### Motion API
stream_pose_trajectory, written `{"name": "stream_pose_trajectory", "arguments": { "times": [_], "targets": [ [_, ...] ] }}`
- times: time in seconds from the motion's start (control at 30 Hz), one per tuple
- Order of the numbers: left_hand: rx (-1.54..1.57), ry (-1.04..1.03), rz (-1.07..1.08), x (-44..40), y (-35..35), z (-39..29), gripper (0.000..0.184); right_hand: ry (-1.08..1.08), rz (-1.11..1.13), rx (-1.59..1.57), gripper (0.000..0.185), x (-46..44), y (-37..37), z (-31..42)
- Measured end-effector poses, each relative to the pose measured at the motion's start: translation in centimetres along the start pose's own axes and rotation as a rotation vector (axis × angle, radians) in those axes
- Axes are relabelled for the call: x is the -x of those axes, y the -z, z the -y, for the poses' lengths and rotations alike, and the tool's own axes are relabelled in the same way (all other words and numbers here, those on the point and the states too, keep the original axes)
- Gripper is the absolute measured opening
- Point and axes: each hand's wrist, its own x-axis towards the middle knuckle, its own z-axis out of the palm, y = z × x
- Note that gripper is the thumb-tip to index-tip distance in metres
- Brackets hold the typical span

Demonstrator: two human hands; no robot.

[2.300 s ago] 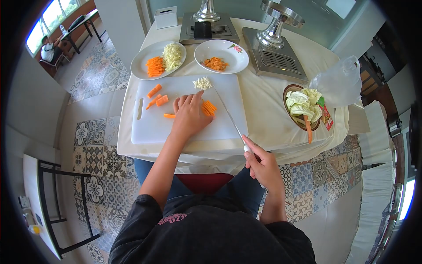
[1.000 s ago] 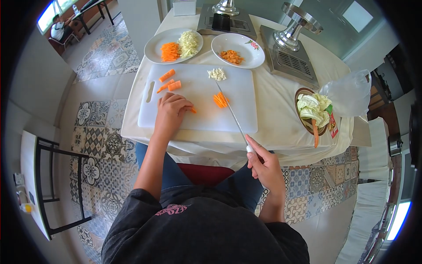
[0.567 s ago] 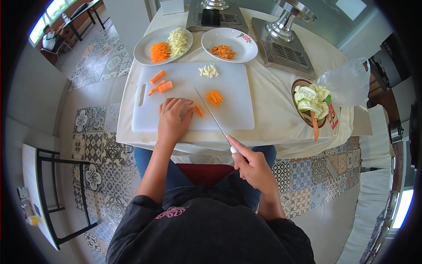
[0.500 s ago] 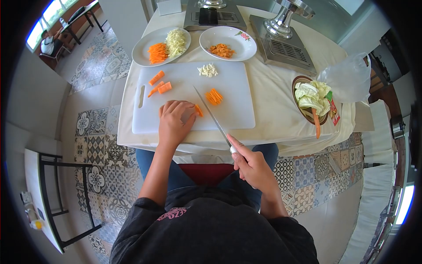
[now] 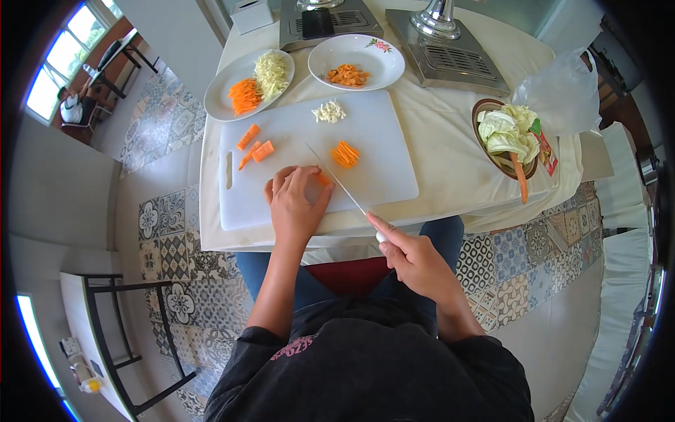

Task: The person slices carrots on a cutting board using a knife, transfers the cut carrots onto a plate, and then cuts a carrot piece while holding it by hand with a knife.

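Head view: carrot piece pinched beside the knife

The left hand has a narrow grip, thumb and fingertips closed about the carrot piece near the middle of the cutting board's near edge, presumably to steady it. The right hand is wrapped around the knife's white handle beyond that edge, forefinger stretched forward, likely for control. Its blade slants over the board just right of the piece; whether they touch, I cannot tell.

Carrot sticks lie toward the right edge, carrot chunks toward the far left corner, and pale chopped bits by the far edge, perhaps kept apart to leave cutting room.

Beyond the board's far edge, an oval plate and a flowered plate rest on the cloth-covered table. A cabbage bowl sits near its right edge, metal appliances along its far edge. Patterned tiles cover the floor; someone sits by the windows.
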Motion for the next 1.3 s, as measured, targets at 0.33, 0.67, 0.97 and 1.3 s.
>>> {"name": "stream_pose_trajectory", "arguments": {
  "times": [0.33,0.67,0.97,1.3],
  "targets": [
    [0.321,-0.026,-0.029,-1.1,-0.2,-0.2,0.028,0.023,-0.035,-0.057,0.047,0.2,-0.3,-0.6],
    [0.257,-0.06,0.001,-0.3,0.3,0.7,0.03,0.08,-0.068,0.013,0.047,0.0,-0.1,-0.4],
    [0.157,-0.181,0.043,-0.3,0.8,0.9,0.031,0.066,-0.07,0.049,0.047,0.1,0.1,0.3],
    [0.167,-0.167,-0.026,0.4,0.4,1.8,0.017,0.039,-0.058,0.075,0.049,0.2,0.1,0.6]
  ]
}}
